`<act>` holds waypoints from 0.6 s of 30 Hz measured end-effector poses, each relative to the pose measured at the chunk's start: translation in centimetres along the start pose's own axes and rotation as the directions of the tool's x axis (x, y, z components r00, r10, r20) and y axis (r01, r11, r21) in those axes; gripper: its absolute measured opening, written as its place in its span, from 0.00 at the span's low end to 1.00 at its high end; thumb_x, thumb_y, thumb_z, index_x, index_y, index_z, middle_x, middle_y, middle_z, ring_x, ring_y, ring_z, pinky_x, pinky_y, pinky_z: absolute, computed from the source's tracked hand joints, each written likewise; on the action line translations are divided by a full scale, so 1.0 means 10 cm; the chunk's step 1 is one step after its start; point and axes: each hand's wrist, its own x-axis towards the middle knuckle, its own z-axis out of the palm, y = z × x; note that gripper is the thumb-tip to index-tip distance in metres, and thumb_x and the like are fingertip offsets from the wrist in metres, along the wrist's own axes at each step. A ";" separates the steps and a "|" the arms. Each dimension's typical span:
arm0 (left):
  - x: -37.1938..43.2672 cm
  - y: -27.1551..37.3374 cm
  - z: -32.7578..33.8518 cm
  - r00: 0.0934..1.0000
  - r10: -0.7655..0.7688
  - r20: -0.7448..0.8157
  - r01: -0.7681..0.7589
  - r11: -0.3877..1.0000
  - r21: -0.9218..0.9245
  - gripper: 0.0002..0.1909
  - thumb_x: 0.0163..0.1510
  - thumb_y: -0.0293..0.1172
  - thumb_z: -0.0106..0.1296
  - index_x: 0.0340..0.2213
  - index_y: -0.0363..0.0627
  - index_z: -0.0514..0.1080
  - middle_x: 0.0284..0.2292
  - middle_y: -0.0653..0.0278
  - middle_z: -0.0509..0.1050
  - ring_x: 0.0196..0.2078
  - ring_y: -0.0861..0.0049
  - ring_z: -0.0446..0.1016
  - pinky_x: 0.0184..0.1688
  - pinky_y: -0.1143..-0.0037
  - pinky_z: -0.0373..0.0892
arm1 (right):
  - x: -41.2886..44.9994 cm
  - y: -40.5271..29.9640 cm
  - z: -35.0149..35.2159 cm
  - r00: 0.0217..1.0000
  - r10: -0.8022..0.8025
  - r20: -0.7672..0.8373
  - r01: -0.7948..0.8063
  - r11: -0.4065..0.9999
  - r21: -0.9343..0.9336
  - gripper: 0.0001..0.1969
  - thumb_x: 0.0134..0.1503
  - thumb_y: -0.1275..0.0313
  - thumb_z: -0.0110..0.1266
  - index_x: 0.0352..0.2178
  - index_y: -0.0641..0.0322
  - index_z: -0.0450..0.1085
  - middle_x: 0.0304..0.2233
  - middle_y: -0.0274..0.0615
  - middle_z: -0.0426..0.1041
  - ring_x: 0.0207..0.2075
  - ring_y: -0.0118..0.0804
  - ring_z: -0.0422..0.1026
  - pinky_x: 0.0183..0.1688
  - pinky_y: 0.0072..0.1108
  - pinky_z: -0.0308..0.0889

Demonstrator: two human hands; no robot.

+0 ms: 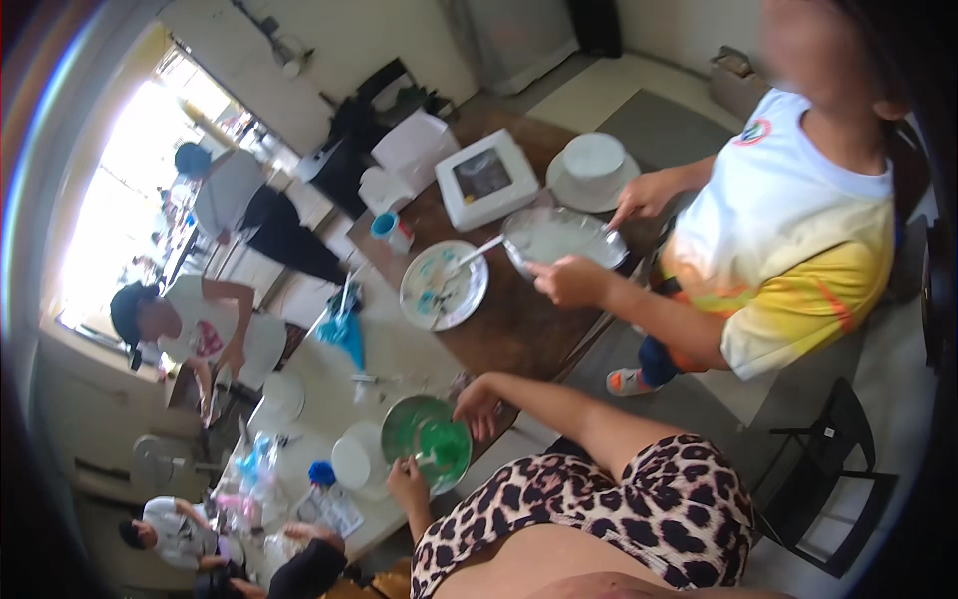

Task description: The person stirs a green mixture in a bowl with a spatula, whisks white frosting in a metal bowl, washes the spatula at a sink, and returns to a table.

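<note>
A metal mixing bowl with bright green, creamy mixture inside tilts at the table edge before me. My left hand holds the handle of a pale utensil whose end is in the mixture. At the bowl's right rim is my right hand, thumb against the rim and fingers loosely curled outside it. Just left of the bowl stands a round white cake or cake form. A blue-filled piping bag lies farther up the table.
Across the brown table, a person holds a foil-covered board. Nearby are a plate with blue smears, a windowed white box, a blue-rimmed cup and a white round cake. More people are at left.
</note>
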 end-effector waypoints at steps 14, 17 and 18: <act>0.04 0.09 -0.03 0.997 -0.017 -0.073 0.016 1.000 -0.014 0.11 0.50 0.34 0.50 0.22 0.36 0.69 0.20 0.47 0.72 0.26 0.49 0.72 0.27 0.62 0.66 | -0.15 -0.07 -0.03 0.969 0.145 0.201 -0.153 0.988 0.024 0.31 0.60 0.52 0.36 0.44 0.78 0.55 0.39 0.61 0.69 0.44 0.53 0.70 0.47 0.54 0.61; -0.01 -0.12 -0.11 0.993 -0.058 -0.105 0.053 0.998 -0.043 0.11 0.51 0.35 0.50 0.24 0.37 0.69 0.21 0.47 0.73 0.27 0.50 0.73 0.28 0.60 0.66 | -0.20 -0.17 0.10 0.980 0.128 0.154 -0.140 0.987 0.073 0.31 0.60 0.51 0.36 0.45 0.77 0.56 0.37 0.57 0.71 0.41 0.51 0.71 0.47 0.52 0.61; -0.06 -0.16 -0.14 0.989 -0.089 -0.118 0.084 0.995 -0.045 0.11 0.51 0.35 0.50 0.24 0.37 0.69 0.21 0.47 0.73 0.27 0.50 0.73 0.28 0.60 0.66 | -0.19 -0.17 0.14 0.981 0.122 0.151 -0.139 0.984 0.109 0.30 0.60 0.50 0.36 0.44 0.75 0.58 0.37 0.56 0.71 0.41 0.50 0.71 0.46 0.51 0.63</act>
